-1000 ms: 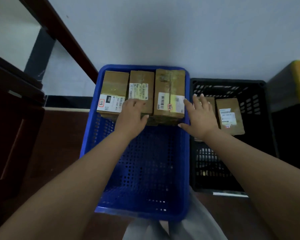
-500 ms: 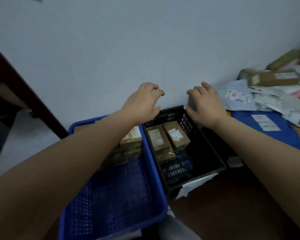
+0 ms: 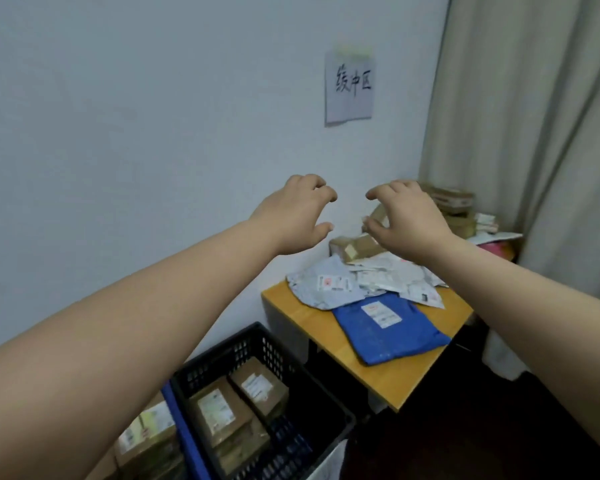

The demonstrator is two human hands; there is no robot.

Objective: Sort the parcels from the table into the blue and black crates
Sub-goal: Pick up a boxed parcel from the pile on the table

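Two boxes [image 3: 238, 403] in black crate [image 3: 326, 393]

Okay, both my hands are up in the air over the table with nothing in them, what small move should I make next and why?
Probably lower both hands onto the brown cardboard box at the back of the yellow wooden table. The left hand and right hand hover empty, fingers curled, just above it, and it sits on top of the pile.

At centre right, the yellow counter [image 3: 388, 374] carried a blue mailer bag [image 3: 392, 329], grey mailer bags [image 3: 321, 287] and cardboard boxes [image 3: 354, 245].
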